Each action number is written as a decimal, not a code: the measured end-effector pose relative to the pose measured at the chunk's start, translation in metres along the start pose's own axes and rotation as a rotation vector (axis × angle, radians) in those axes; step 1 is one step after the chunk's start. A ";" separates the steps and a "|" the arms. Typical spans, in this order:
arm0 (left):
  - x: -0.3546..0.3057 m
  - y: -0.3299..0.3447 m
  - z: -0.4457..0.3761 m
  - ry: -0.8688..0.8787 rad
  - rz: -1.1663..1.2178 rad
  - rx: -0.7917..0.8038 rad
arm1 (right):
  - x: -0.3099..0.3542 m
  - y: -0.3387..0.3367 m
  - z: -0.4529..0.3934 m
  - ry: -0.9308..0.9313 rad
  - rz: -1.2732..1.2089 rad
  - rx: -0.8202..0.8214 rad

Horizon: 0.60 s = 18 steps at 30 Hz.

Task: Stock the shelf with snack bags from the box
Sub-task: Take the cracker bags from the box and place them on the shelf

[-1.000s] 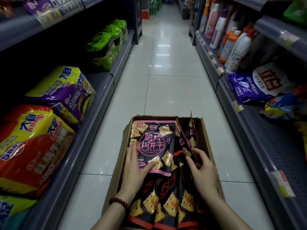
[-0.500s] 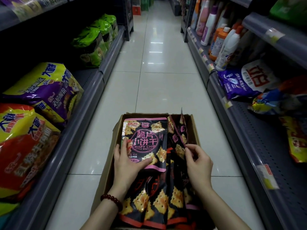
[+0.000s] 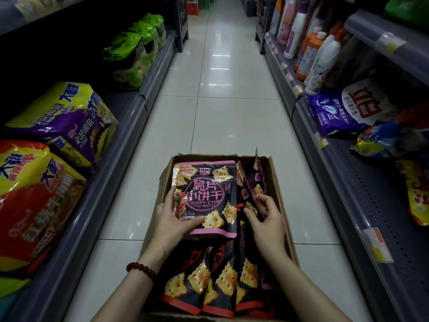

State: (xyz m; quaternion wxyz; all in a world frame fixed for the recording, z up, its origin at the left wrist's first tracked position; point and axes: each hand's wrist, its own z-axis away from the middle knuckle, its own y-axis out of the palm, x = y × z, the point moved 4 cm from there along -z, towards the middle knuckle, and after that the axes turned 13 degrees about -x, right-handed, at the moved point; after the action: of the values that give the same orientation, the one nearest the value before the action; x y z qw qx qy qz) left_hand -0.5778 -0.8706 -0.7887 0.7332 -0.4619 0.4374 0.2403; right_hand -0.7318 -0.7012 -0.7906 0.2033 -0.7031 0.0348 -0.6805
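A brown cardboard box (image 3: 282, 194) sits on the aisle floor, full of black snack bags printed with yellow crackers. My left hand (image 3: 173, 220) grips the lower left of a pink-edged black snack bag (image 3: 206, 196) lying on top, thumb across its front. My right hand (image 3: 267, 217) pinches the upright bags (image 3: 251, 182) standing along the box's right side. More bags with red edges (image 3: 209, 282) lie flat at the near end. A red bead bracelet is on my left wrist.
The left shelf (image 3: 111, 163) carries large purple, yellow and red noodle packs (image 3: 65, 122) and green bags (image 3: 137, 49) farther on. The right shelf (image 3: 343, 182) holds detergent bottles (image 3: 318, 56), a purple bag (image 3: 343, 112) and bare perforated deck. White tiled floor (image 3: 216, 117) runs ahead.
The view has drifted slightly. My left hand's grip on the pink-edged bag has tightened, and my right hand's fingers have shifted on the upright bags.
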 end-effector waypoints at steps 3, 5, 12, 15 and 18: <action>0.002 -0.002 -0.001 -0.030 0.017 -0.002 | 0.004 0.002 -0.001 -0.011 0.014 -0.004; 0.007 -0.002 -0.004 -0.064 0.043 -0.009 | 0.008 0.001 -0.002 -0.004 -0.005 -0.022; 0.007 -0.007 -0.002 -0.160 0.204 0.010 | 0.026 -0.016 -0.003 -0.055 -0.052 -0.113; 0.002 -0.009 0.002 -0.142 0.245 0.026 | 0.048 -0.027 -0.010 -0.131 -0.055 -0.137; -0.010 -0.018 0.005 -0.141 0.290 0.013 | 0.078 -0.040 -0.015 -0.188 -0.065 -0.131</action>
State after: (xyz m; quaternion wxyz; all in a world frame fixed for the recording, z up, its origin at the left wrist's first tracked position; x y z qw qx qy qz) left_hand -0.5676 -0.8739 -0.7710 0.7226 -0.3713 0.4486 0.3725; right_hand -0.7501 -0.6934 -0.7035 0.1370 -0.7765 0.0369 -0.6140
